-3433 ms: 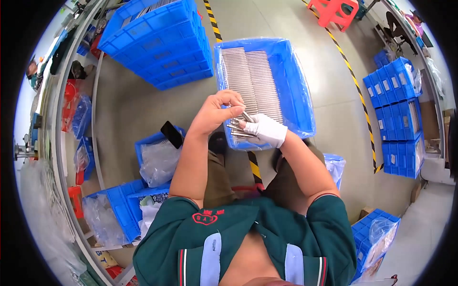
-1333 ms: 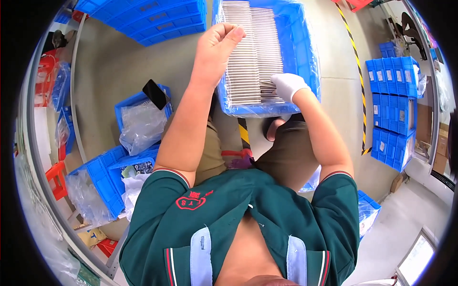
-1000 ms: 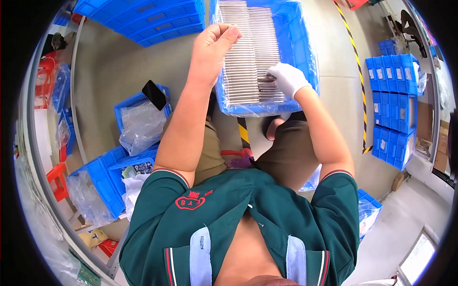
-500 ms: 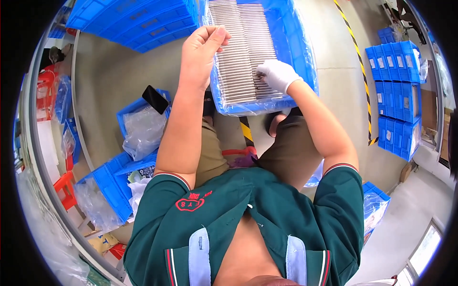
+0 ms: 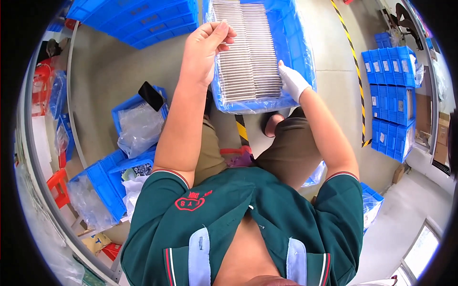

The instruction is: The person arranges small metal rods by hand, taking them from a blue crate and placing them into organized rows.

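Two side-by-side stacks of thin silvery metal rods (image 5: 262,52) fill much of a blue plastic crate (image 5: 301,45) lined with clear film. Over its left part, my bare left hand (image 5: 206,47) is closed, thumb pressed to curled fingers; anything inside the pinch is hidden. My right hand (image 5: 293,82) wears a white glove, one fingertip showing bare. Its fingers are stretched out and lie along the right ends of the rods, near the crate's close right corner, gripping nothing visible.
Stacked blue crates (image 5: 138,21) stand at far left, and more blue bins (image 5: 389,97) at right beside black-and-yellow floor tape (image 5: 355,62). A dark phone (image 5: 151,96) lies on a bin with a clear plastic bag (image 5: 138,126) at left. Red stools (image 5: 58,188) are along the left edge.
My right hand has moved right, from on top of the rods to their right ends, and its fingers have straightened. My left hand stays closed in nearly the same place.
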The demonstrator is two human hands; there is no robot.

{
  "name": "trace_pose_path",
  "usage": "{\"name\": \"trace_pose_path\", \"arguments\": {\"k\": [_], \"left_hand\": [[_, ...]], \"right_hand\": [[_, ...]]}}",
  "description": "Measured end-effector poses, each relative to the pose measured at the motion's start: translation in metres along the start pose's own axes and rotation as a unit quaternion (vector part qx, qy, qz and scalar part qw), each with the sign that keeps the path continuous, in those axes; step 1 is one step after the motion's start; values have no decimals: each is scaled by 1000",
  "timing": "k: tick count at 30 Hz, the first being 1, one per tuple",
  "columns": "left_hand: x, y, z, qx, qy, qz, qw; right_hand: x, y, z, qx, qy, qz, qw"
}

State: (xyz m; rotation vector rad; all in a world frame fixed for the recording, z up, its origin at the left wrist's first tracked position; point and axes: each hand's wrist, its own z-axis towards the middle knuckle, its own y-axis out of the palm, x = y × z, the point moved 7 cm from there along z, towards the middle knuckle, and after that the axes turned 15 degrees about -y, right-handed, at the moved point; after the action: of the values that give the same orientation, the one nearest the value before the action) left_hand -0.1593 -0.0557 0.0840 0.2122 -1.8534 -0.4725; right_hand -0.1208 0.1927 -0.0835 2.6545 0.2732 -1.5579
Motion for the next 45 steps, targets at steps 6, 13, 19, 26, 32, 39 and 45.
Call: {"name": "trace_pose_path", "arguments": {"k": [6,13,19,26,32,39,45], "left_hand": [[-4,-2,2,-9,-3,-1,1000],[-3,7,2,-13,-18,-20,1000],[-8,8,4,-21,-30,-14,999],[-7,4,-1,-9,-40,-30,999],[-11,9,0,-31,-58,-42,997],[-13,6,1,-31,-76,-41,996],[-12,8,-1,-38,-78,-34,996]], "right_hand": [[8,-9,22,11,-166,-86,982],[-24,10,-26,26,2,-128,991],[-46,18,-38,-11,-17,-260,965],[-96,30,-45,56,-313,-541,778],[-80,62,-31,-101,-327,-557,757],[-81,63,-35,-102,-330,-543,765],[-77,60,-34,-97,-298,-547,777]]}}
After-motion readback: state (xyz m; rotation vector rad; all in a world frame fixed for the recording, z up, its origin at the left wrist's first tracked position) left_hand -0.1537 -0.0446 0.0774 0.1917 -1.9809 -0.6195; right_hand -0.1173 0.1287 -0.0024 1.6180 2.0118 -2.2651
